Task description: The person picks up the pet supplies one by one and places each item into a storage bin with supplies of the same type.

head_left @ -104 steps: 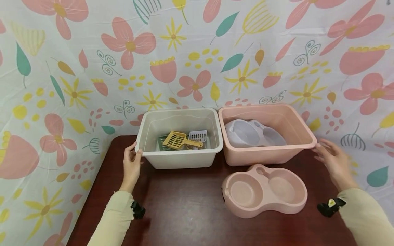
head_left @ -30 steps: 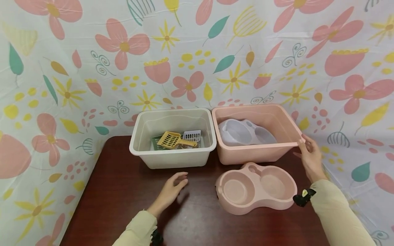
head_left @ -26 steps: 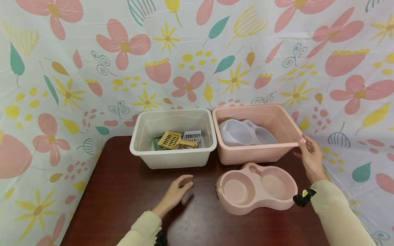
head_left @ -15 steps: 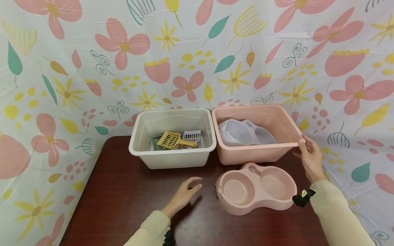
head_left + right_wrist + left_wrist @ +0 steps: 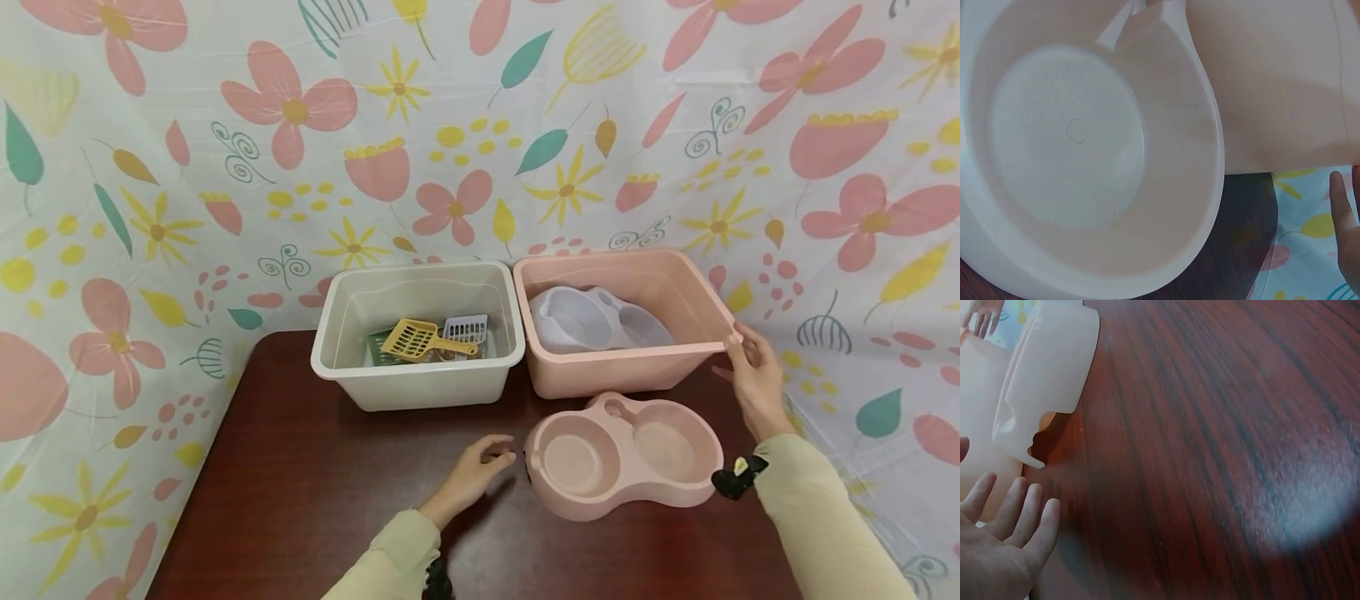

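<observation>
Beside the left end of the pink double bowl (image 5: 626, 450) is my left hand (image 5: 468, 475), its fingers spread and loosely bent with nothing held. In the left wrist view this hand (image 5: 1007, 537) is palm up near the bowl's notched side (image 5: 1054, 362). My right hand (image 5: 756, 383) holds the front right corner of the pink litter box (image 5: 622, 375), thumb at the rim. A pale lilac double bowl (image 5: 577, 321) lies tilted inside that box. The right wrist view shows the pink bowl's round hollow (image 5: 1066, 137) up close, the right hand's fingers (image 5: 1340, 200) at the edge.
Left of the pink box stands a light grey litter box (image 5: 420, 387). In it lie a yellow litter scoop (image 5: 412, 340), a lilac scoop (image 5: 465, 329) and a green slotted piece (image 5: 381, 346). A flowered cloth (image 5: 450, 125) hangs behind the dark wooden table (image 5: 300, 492).
My left hand has left the grey litter box's front corner and moved right and nearer, up to the pink bowl. My right hand stays at the pink box's corner. The view has shifted slightly.
</observation>
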`<control>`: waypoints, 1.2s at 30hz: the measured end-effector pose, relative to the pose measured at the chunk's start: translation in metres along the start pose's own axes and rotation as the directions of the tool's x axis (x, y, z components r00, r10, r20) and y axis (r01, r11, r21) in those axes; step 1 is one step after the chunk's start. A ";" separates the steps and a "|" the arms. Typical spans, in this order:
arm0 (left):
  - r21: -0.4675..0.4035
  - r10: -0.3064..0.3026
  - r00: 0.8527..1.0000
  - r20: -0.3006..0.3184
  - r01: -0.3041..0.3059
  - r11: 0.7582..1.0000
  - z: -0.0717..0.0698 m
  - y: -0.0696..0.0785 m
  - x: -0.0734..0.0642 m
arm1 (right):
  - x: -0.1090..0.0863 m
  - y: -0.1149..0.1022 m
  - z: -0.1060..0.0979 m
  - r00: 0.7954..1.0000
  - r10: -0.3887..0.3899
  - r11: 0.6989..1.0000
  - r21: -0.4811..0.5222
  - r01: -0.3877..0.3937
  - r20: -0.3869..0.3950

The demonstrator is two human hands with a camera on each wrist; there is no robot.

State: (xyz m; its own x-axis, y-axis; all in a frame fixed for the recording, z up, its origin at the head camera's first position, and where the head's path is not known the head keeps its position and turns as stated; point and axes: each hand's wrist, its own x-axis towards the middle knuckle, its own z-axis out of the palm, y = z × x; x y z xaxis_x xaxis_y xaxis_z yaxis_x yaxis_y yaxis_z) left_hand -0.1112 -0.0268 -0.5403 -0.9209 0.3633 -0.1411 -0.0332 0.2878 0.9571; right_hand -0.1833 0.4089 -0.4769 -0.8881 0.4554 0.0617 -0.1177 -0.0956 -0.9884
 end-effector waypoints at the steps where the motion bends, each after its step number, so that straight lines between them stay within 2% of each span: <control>1: -0.005 -0.002 1.000 -0.003 0.002 1.000 0.002 0.001 0.001 | 0.000 -0.001 0.000 1.000 0.000 1.000 0.002 0.000 0.003; 12: -0.016 -0.007 1.000 -0.007 0.007 1.000 0.018 -0.001 0.009 | 0.000 -0.004 0.003 1.000 -0.018 0.999 0.027 0.018 0.010; 19: -0.098 -0.040 0.999 -0.021 0.038 0.994 0.027 -0.004 0.015 | 0.001 -0.004 0.003 1.000 -0.011 1.000 0.013 0.011 0.008; 26: -0.090 -0.079 0.997 -0.017 0.077 0.993 0.030 0.001 0.017 | 0.002 -0.003 0.002 1.000 0.003 1.000 0.011 -0.003 -0.001; 36: -0.161 -0.090 0.995 -0.041 0.082 0.983 0.039 0.002 0.023 | 0.003 0.000 0.001 1.000 0.020 1.000 0.014 -0.020 -0.006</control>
State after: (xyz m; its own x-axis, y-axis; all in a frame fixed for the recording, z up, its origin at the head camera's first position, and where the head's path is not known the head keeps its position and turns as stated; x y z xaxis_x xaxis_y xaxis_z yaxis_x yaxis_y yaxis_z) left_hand -0.1178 0.0168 -0.5517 -0.9293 0.2994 -0.2164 -0.1712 0.1698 0.9705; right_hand -0.1864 0.4098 -0.4766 -0.8875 0.4591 0.0408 -0.1058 -0.1168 -0.9875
